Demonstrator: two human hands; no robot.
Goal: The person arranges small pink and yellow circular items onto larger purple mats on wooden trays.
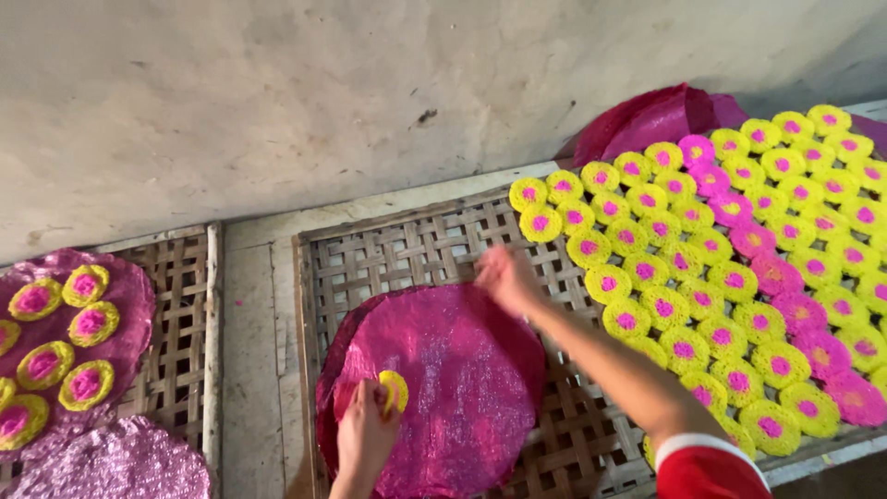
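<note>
Head view: a small yellow disc [394, 390] is being pinched between the fingers of the left hand [365, 434], low in the frame, just over the near left part of a round pink sheet [462, 388]. That sheet is being carried by a woven bamboo tray [397, 249], and further pink sheets are being glimpsed stacked under its left edge. The right hand [506, 277] is being held above the sheet's far edge, blurred, so whether its fingers are spread or closed on anything cannot be told; a red sleeve with a white cuff [707, 467] is being shown at the lower right. Rows of yellow and pink discs [730, 277], each with a pink or yellow centre, are being laid out touching one another across the right part of the tray. At the left, a second tray [180, 314] is being covered by another pink sheet [134, 296] bearing several yellow-rimmed discs [88, 323]. A crumpled pink sheet [647, 115] is being rested against the wall [277, 92].
</note>
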